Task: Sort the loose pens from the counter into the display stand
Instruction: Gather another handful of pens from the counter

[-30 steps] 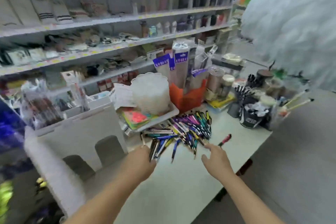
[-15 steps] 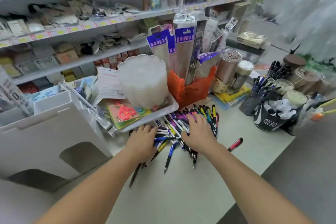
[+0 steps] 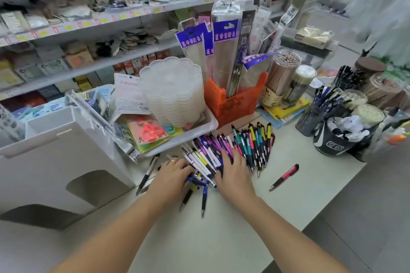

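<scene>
While both hands are laid on the pile of pens (image 3: pixel 224 153) at the centre of the frame, the pale desk (image 3: pixel 233 228) is seen stretching from the lower middle toward the right edge. The left hand (image 3: pixel 172 176) is rested flat on the left part of the pile, its fingers (image 3: pixel 177 163) extended over white and blue pens, so its grip is open. The right hand (image 3: pixel 235 173) is pressed palm down on the middle of the pile with fingers spread, its grip likewise open and nothing pinched. A single red pen (image 3: pixel 284 177) is found apart from the pile, right of centre, lying slanted on the desk. A black pen (image 3: pixel 147 174) is seen lying just left of the left hand.

At the left of the frame a white stand (image 3: pixel 51 162) with cut-out openings is placed on the desk. Behind the pile a white tray (image 3: pixel 199 132) is set, holding a stack of clear plastic lids (image 3: pixel 175 91) and coloured packets. An orange holder (image 3: pixel 235 102) with tall packaged goods is stood just right of the tray. At the right, cups of pens (image 3: pixel 319 113) and a black cup (image 3: pixel 335 139) are grouped. Long store shelves (image 3: pixel 88 24) filled with small goods are seen across the upper left.
</scene>
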